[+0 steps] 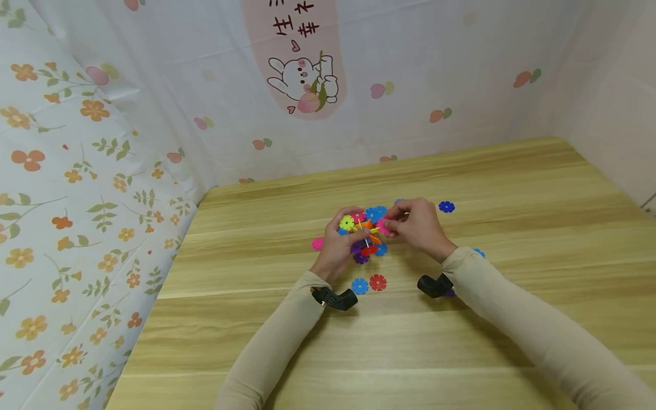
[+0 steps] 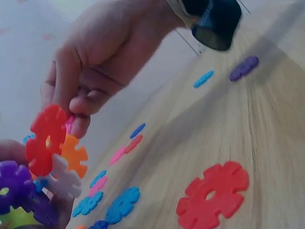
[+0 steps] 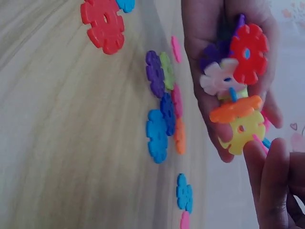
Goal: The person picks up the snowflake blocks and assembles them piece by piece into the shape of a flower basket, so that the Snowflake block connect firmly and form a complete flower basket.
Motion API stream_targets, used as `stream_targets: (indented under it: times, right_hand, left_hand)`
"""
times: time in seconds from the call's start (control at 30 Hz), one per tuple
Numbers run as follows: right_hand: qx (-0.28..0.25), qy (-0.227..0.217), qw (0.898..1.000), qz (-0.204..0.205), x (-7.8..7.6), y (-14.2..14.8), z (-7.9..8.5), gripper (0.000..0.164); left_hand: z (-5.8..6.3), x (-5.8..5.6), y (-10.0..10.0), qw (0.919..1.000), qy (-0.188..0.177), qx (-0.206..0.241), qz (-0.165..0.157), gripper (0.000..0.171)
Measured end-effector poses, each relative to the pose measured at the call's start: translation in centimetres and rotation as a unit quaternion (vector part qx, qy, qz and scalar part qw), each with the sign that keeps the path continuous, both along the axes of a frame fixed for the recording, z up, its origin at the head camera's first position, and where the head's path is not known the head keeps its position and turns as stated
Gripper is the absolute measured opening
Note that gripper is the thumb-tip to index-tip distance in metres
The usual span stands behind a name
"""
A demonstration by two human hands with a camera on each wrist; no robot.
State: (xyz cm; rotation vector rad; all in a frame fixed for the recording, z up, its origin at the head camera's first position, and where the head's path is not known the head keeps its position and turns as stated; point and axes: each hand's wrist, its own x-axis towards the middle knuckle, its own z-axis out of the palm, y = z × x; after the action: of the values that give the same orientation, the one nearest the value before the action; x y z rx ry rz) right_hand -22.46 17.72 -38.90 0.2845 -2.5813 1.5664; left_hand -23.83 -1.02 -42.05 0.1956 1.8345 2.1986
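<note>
My left hand [image 1: 334,249] grips a cluster of interlocking flower-shaped plastic discs above the table. In the right wrist view the cluster shows a red disc [image 3: 249,53], a whitish disc [image 3: 218,78], an orange disc [image 3: 236,109] and a yellow disc [image 3: 242,135]. Purple discs [image 2: 14,183] sit deeper in the palm, partly hidden by fingers. Thumb and fingers of my right hand [image 1: 421,226] pinch a pink disc [image 1: 383,225] right at the cluster's right side. Its edge overlaps the yellow disc in the right wrist view.
Loose discs lie around the hands on the wooden table [image 1: 246,319]: a red one [image 1: 378,282] beside a blue one [image 1: 360,286] in front, a dark blue one [image 1: 446,206] at the back right, a pink one [image 1: 318,244] at left. Printed cloth [image 1: 318,145] hangs behind.
</note>
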Motion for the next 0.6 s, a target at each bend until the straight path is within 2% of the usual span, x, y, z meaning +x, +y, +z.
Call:
stream_targets:
  times: [0.13,0.3,0.4,0.5,0.53,0.6]
  right_hand:
    - [0.011,-0.001,1.000,0.001,-0.2,-0.2,-0.2,0.003]
    - [-0.018,-0.058,0.998,0.029,-0.7,0.1,0.0,0.007]
    - [-0.005,-0.079,0.996,0.047,-1.0,0.8,0.5,0.015]
    - [0.078,-0.062,0.993,0.059,-1.4,1.9,0.9,0.019]
    - [0.118,-0.049,0.990,0.061,-1.5,2.4,1.0,0.019]
    - [0.204,-0.019,0.977,0.066,-1.9,3.4,0.9,0.016]
  left_hand:
    - [-0.1,0.1,0.1,0.9999,-0.011,-0.004,-0.001,0.046]
    - [0.1,0.0,-0.4,0.9998,-0.018,0.001,-0.005,0.046]
    - [0.3,-0.2,-0.6,1.0000,-0.010,0.002,0.000,0.048]
    - [0.3,-0.5,-0.8,0.9999,-0.009,0.005,0.010,0.047]
    - [0.3,-0.6,-0.9,0.9998,-0.013,0.010,0.013,0.045]
    - [0.2,-0.7,-1.1,0.9995,-0.018,0.019,0.020,0.043]
